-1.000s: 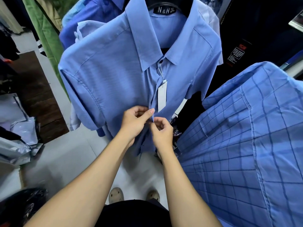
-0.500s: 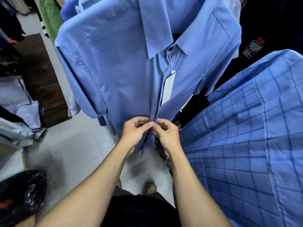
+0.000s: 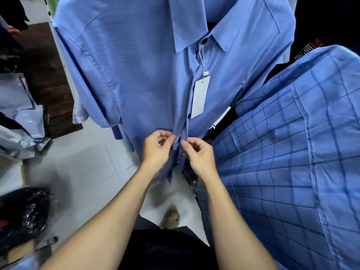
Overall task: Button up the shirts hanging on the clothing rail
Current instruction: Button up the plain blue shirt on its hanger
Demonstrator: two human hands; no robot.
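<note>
A plain blue short-sleeved shirt (image 3: pixel 140 75) hangs in front of me, with a dark button (image 3: pixel 203 41) at its collar and a white paper tag (image 3: pixel 200 96) dangling down its front. My left hand (image 3: pixel 156 151) pinches the left edge of the front placket low on the shirt. My right hand (image 3: pixel 200 154) pinches the right edge beside it, thumbs almost touching across the strip of cloth. Any button between my fingers is hidden.
A blue checked shirt (image 3: pixel 292 152) hangs close on the right, brushing my right forearm. Grey plastic bags (image 3: pixel 17 121) lie at the left and a black plastic bag (image 3: pixel 21 215) at lower left. White floor tiles (image 3: pixel 83 172) and my shoe (image 3: pixel 171 219) show below.
Both hands have slid down the placket to a lower spot on the shirt, and my head has tilted down and closer, so the collar and label have moved out of view.
</note>
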